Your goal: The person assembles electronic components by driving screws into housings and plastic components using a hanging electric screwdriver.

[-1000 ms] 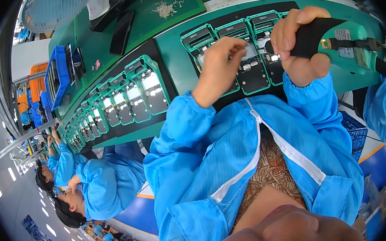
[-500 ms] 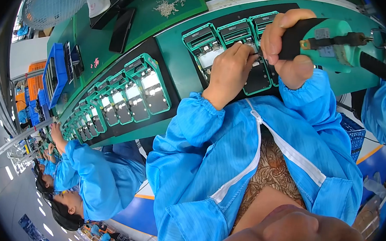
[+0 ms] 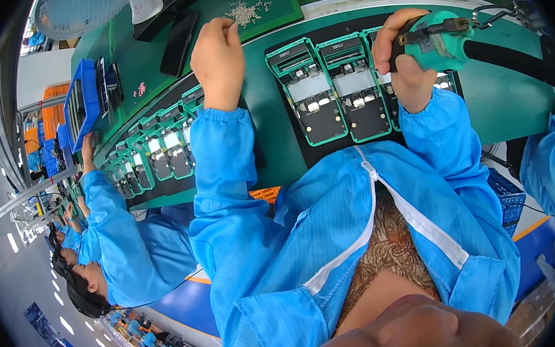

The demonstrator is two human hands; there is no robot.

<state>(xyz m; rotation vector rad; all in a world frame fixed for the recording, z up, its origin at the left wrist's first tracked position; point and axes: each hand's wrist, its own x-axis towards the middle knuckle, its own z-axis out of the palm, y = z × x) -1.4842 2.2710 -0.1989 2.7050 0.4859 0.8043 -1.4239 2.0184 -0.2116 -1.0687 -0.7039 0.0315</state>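
Note:
My right hand (image 3: 404, 56) is wrapped round a green and black electric screwdriver (image 3: 439, 44), which hangs from a metal hook and has a thick black cord. Its tip is hidden behind the hand. Below and left of it, green-framed device housings (image 3: 315, 105) with circuit parts inside lie in a row on a black mat. My left hand (image 3: 218, 61) is raised over the left of the bench, its fingers curled together; what they hold, if anything, is hidden. Just right of those fingers lies a pile of small whitish pieces (image 3: 243, 14).
More green-framed housings (image 3: 162, 151) run along the bench to the left, partly behind my left arm. A black flat object (image 3: 178, 45), a blue bin (image 3: 82, 106) and a fan (image 3: 82, 1) are farther left. A co-worker (image 3: 129, 233) sits at my left; a blue crate (image 3: 505, 198) stands right.
My left hand has left the housings and moved left and up toward the pile. My right hand has tilted and shifted a little with the screwdriver, uncovering more of the housings.

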